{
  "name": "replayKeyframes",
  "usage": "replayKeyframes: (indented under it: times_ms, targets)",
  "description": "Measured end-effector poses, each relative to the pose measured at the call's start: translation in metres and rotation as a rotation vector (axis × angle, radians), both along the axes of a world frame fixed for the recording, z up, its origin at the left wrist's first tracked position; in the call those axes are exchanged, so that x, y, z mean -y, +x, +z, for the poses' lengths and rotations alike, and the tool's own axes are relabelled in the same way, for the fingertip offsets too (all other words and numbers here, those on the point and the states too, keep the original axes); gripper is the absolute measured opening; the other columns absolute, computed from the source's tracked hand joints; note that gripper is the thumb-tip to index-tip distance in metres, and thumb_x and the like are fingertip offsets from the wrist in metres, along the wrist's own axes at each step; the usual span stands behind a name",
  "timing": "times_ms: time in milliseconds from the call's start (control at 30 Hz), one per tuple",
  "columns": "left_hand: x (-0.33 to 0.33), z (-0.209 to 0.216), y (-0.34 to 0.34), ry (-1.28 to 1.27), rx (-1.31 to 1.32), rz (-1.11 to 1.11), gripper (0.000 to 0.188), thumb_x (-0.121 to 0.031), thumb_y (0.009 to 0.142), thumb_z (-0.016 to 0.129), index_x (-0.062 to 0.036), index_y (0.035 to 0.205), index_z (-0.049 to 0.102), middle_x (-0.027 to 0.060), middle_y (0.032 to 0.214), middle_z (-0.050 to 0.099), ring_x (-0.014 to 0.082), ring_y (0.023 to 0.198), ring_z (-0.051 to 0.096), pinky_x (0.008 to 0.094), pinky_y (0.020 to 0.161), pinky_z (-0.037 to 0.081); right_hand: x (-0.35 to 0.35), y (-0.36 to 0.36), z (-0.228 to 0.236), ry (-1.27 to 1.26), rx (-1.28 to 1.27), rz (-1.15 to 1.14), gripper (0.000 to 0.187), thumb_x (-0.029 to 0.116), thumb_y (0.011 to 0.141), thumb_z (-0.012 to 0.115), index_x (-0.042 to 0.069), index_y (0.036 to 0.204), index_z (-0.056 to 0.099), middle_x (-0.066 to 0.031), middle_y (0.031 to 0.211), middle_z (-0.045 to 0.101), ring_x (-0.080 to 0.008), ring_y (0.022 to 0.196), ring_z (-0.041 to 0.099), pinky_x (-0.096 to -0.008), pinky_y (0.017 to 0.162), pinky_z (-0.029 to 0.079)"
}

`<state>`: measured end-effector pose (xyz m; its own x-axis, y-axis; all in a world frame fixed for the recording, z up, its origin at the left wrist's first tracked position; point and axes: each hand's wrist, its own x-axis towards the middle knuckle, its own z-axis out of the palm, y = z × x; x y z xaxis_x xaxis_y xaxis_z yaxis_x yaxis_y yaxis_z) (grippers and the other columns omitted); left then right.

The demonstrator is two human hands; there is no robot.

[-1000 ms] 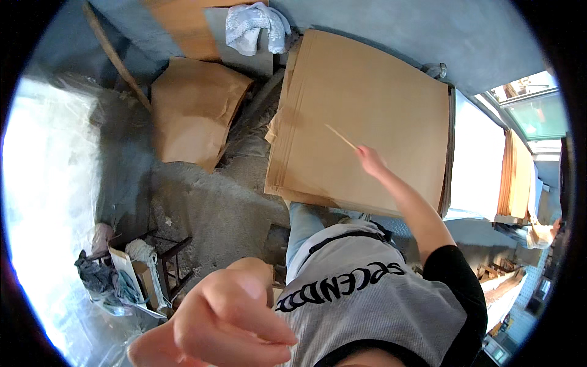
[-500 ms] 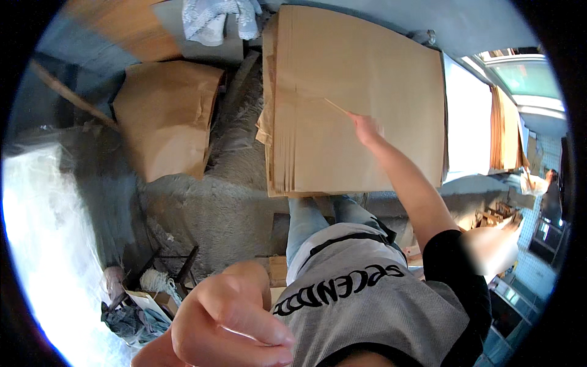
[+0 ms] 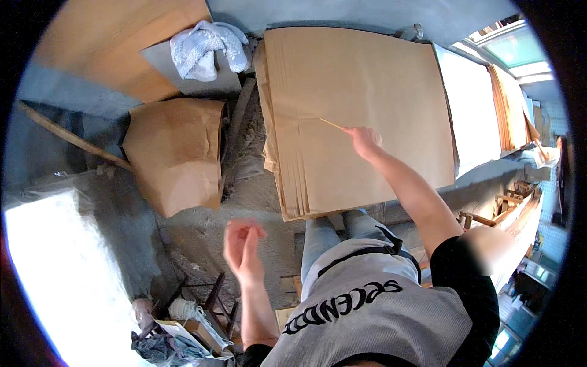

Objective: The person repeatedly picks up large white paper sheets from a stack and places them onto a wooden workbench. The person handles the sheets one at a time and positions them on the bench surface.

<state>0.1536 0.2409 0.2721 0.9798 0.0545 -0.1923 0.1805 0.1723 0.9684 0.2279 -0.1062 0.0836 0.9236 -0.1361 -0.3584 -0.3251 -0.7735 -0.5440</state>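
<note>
Low in the frame, the left hand is hanging free with loose fingers, holding nothing. Farther up, at the centre, the right hand is pinching a thin stick, its tip resting on the stack of brown sheets, probably for marking.

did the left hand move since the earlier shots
Yes. The left hand was a closed fist low in view beside the grey shirt; now it is open and raised further from the camera, nearer the stack of brown paper.
</note>
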Motion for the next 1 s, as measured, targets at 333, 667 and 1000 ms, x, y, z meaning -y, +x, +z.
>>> replayKeyframes:
  times_ms: [333, 667, 1000]
  targets:
    - [0.004, -0.161, -0.058, 0.386, -0.325, -0.551, 0.019, -0.015, 0.085, 0.051, -0.0063, 0.101, 0.054, 0.0056, 0.086, 0.058, 0.0120, 0.074, 0.055, 0.0249, 0.066, 0.045, -0.017, -0.001, -0.005, -0.003, -0.005, 0.047, 0.033, 0.012, 0.081, 0.045, 0.025, 0.108, 0.057, -0.0094, 0.083, 0.062, -0.0275, 0.071, 0.060, -0.0396, 0.063, 0.048]
    - [-0.013, -0.171, -0.050, 0.289, -0.505, -0.481, 0.019, -0.014, 0.084, 0.052, -0.0040, 0.100, 0.054, 0.0068, 0.085, 0.060, 0.0128, 0.074, 0.057, 0.0256, 0.064, 0.047, -0.017, -0.028, -0.001, -0.128, -0.023, 0.063, 0.024, 0.018, 0.085, 0.041, 0.015, 0.099, 0.062, -0.0115, 0.084, 0.061, -0.0272, 0.073, 0.060, -0.0398, 0.063, 0.049]
    - [-0.006, -0.182, -0.045, -0.049, -0.805, -0.287, 0.020, -0.020, 0.086, 0.050, -0.0066, 0.101, 0.052, 0.0070, 0.086, 0.060, 0.0138, 0.069, 0.057, 0.0257, 0.061, 0.048, -0.002, -0.033, -0.038, -0.195, -0.024, 0.013, 0.028, 0.017, 0.085, 0.042, 0.025, 0.105, 0.059, -0.0100, 0.086, 0.062, -0.0261, 0.073, 0.061, -0.0369, 0.060, 0.050]
